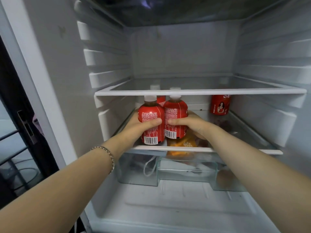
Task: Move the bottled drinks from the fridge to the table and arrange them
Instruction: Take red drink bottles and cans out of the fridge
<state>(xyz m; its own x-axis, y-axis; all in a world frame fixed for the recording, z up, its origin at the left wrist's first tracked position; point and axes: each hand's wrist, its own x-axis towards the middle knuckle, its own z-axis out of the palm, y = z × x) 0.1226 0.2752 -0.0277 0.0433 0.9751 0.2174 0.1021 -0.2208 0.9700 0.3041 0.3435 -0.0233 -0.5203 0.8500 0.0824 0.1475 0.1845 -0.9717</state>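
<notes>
- Red labels and white caps mark four bottles, all mid-frame, all on the lower shelf (269, 151) of the fridge (67, 68).
- Your left hand (136, 126) grips the left bottle (151, 113). The thumb lies across the front of the label and the fingers curl round the far side, out of sight.
- Your right hand (193, 123) grips the right bottle (175, 110) in the same way, with its thumb pointing toward the left of the frame.
- Your two thumb tips lie close together but do not touch.
- These two bottles are upright and pressed side by side near the shelf's front edge, with their barcodes facing you.
- You cannot tell whether their bases rest on the glass or sit just above it.
- A third bottle (161, 100) stands just behind the pair. Only its cap and a strip of its label show in the gap between their necks.
- A fourth bottle (220, 105) stands upright at centre right, well apart from the others and near the shelf's back right corner. Its label carries a printed figure.
- The upper shelf (200, 92), glass with a white rim, crosses the frame just above the caps. The caps behind it show faintly through the glass.
- A bracelet (110, 157) circles your left wrist at lower left.
- Below the lower shelf is a clear drawer (138, 167).
- An orange pack (182, 143) shows through the glass under the right bottle.
- A white cord loop (149, 167) hangs at the drawer's left.
- A brown round thing (224, 178) sits at the drawer's right, too blurred to name.
</notes>
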